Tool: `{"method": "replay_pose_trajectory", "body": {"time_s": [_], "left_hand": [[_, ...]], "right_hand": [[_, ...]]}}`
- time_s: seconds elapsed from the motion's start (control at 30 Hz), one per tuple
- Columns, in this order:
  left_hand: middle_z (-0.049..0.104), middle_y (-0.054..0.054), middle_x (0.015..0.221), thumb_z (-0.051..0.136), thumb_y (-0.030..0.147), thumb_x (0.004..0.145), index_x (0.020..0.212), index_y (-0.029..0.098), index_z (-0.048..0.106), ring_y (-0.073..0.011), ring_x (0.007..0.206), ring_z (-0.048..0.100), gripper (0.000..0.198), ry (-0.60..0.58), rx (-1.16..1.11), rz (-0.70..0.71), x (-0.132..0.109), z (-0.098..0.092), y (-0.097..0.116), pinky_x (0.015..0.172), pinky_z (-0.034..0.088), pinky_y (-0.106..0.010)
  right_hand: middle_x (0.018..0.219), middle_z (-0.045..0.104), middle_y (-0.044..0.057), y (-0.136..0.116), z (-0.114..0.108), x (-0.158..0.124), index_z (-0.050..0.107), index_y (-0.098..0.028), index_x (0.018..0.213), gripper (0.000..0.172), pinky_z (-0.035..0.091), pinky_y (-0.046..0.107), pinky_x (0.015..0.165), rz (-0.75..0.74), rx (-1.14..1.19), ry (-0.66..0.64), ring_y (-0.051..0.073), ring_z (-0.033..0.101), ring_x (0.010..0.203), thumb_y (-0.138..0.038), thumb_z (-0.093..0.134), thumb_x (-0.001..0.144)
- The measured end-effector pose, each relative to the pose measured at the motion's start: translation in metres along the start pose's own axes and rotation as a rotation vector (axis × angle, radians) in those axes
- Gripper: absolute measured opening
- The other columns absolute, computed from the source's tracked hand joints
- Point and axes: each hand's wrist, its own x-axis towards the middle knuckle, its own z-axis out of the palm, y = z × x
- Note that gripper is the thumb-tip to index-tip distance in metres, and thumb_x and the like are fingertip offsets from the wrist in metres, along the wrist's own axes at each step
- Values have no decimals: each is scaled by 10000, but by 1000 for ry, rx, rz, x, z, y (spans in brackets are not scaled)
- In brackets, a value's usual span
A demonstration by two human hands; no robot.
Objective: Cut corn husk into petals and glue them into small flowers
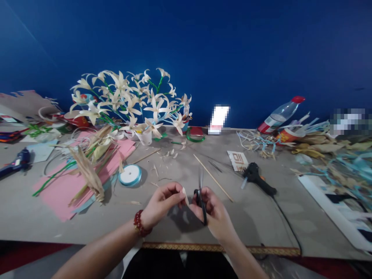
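Note:
Low over the front middle of the table, my left hand (pixel 168 201) pinches a small pale petal-shaped piece (pixel 186 197) between thumb and fingers. My right hand (pixel 213 211) is closed round the black handles of a pair of scissors (pixel 201 182), whose blades point up and away from me. The tip of my right thumb lies close to the lower end of the pale piece; whether it touches I cannot tell. A thin wooden stick (pixel 213 178) lies just beyond my right hand. To the left of my left hand is a blue-edged ribbon spool (pixel 130 175).
Cream husk-like flowers (pixel 130 100) on green stems stand in cups at the back. Dried husks (pixel 87 170) lie over pink paper (pixel 58 193) at left. Right of my hands sits a black glue gun (pixel 257 180) with its cord trailing forward. A red-capped bottle (pixel 280 116) leans behind.

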Motion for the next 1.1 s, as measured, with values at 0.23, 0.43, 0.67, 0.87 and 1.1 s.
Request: {"method": "replay_pose_trajectory", "body": {"time_s": [0.23, 0.43, 0.67, 0.87, 1.1], "left_hand": [[580, -7, 669, 633, 347, 840, 746, 137, 564, -89, 587, 483, 241, -6, 121, 118, -1, 0, 7, 588, 400, -211], [557, -9, 685, 584, 326, 880, 744, 133, 557, -91, 611, 480, 237, -17, 238, 146, -2, -2, 7, 600, 393, -210], [538, -6, 693, 586, 321, 874, 742, 134, 547, -94, 614, 476, 232, -44, 248, 155, -2, -3, 9, 601, 392, -213], [550, -7, 705, 597, 319, 866, 753, 141, 542, -95, 619, 486, 218, -50, 222, 149, -2, -5, 6, 604, 402, -210], [562, -10, 709, 608, 351, 857, 748, 148, 544, -99, 618, 500, 239, -62, 199, 139, -1, -5, 5, 600, 410, -209]], "right_hand": [[687, 437, -48, 14, -15, -22, 443, -209, 807, 296, 371, 213, 548, 102, -235, -248, 104, 421, 591, -433, 636, 813], [673, 443, -45, 16, -10, -22, 391, -220, 745, 369, 378, 216, 530, 146, -172, -265, 102, 435, 572, -506, 617, 803], [613, 426, -68, 9, -7, -19, 362, -223, 701, 519, 375, 214, 496, 232, -115, -260, 78, 407, 500, -672, 621, 720], [575, 413, -86, 8, -5, -19, 365, -221, 687, 576, 369, 197, 473, 258, -76, -252, 65, 407, 469, -736, 621, 671], [553, 426, -90, 7, -6, -20, 369, -225, 669, 533, 365, 189, 453, 249, -41, -225, 62, 387, 443, -678, 650, 695]]}}
